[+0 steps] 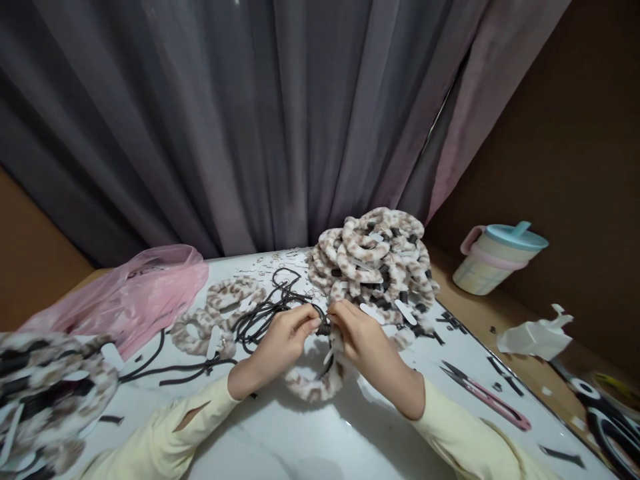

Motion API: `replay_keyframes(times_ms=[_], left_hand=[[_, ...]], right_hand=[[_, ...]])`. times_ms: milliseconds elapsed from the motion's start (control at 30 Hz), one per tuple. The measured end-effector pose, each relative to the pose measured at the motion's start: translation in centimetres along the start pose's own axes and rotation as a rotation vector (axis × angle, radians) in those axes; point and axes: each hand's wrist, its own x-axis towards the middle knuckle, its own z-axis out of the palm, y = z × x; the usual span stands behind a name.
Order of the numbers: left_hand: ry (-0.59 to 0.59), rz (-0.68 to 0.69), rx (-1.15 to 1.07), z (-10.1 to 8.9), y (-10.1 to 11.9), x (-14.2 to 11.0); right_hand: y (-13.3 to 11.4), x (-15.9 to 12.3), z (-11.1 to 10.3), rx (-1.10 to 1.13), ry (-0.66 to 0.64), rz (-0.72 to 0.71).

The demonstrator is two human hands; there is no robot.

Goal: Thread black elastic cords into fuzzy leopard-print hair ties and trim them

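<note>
Sleeves of pale yellow (pixel 165 427) reach forward over a white bench (pixel 280 440). Between the wrists sits a fuzzy white-and-brown plush ring (pixel 313 390). The left hand (pixel 283 337) and right hand (pixel 365 337) meet at its far edge, fingertips pinched closed on its dark band, finer detail hidden by fingers. A heap of similar rings (pixel 50 393) lies at near left; pink-handled snips (pixel 487 397) lie right of the right hand. Just beyond the left hand is a tangle of black cord (pixel 270 313), with a larger pile of rings (pixel 380 260) farther right. Behind the bench hangs a grey-purple curtain (pixel 250 133).
</note>
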Motion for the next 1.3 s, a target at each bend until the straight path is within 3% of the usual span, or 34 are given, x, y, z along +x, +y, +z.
replay_keyframes(times_ms=[200,333,600,800,900,1000,1100,1167,1300], left_hand=[[-0.02,-0.005,-0.031,0.5,0.5,-0.5],[-0.011,0.081,0.019,0.9,0.9,-0.9],[-0.058,0.253,0.153,1.6,0.9,-1.7],[-0.03,0.388,0.383,1.4,0.8,-2.1],[0.062,0.582,0.591,1.3,0.6,-2.0],[0.17,0.798,0.693,1.4,0.2,-1.8],[0.199,0.865,0.689,1.5,-0.2,-1.7],[0.206,0.843,0.666,1.3,-0.5,-1.6],[0.222,0.793,0.63,0.4,-0.9,-1.6]], right_hand=[[0.5,0.3,0.8,0.249,0.004,0.111],[0.7,0.7,0.6,0.416,-0.092,0.25],[1.2,0.8,-0.2,0.707,-0.321,0.384],[1.2,1.0,-0.8,0.929,-0.35,0.475],[1.2,1.3,-1.4,0.931,-0.431,0.572],[1.5,1.4,-1.5,0.968,-0.532,0.572],[1.9,1.3,-1.3,0.953,-0.623,0.533],[1.8,1.1,-1.5,0.805,-0.577,0.494],[0.9,-0.1,-2.4,0.431,-0.311,0.265]])
